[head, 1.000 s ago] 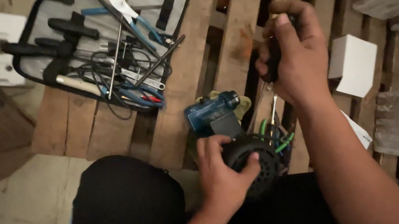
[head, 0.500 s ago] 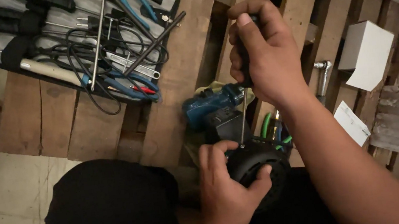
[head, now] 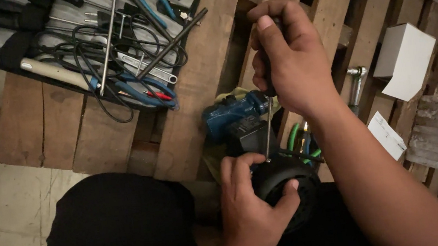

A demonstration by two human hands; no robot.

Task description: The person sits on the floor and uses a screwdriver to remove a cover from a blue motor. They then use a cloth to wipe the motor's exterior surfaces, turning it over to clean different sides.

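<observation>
My right hand (head: 288, 57) is closed around the dark handle of a screwdriver (head: 268, 128), held upright with its thin metal shaft pointing down. The tip meets the top edge of a round black ribbed part (head: 286, 184). My left hand (head: 253, 209) grips that round part from the left, fingers curled over its rim. Just beyond it sits a blue and black power tool (head: 235, 118) on the wooden pallet (head: 195, 104). Green-handled pliers (head: 300, 138) lie partly hidden behind my right forearm.
An open tool bag (head: 83, 42) with screwdrivers, pliers, wrenches and black cable lies at the upper left on the pallet. A white box (head: 404, 60), a metal ratchet (head: 356, 85) and a paper slip (head: 388, 134) sit at the right. My dark-clothed knee (head: 115, 228) fills the bottom.
The view has shifted so the tool bag slid up and left. My right hand has lowered the screwdriver until its tip rests on the round black part; my left hand keeps its grip.
</observation>
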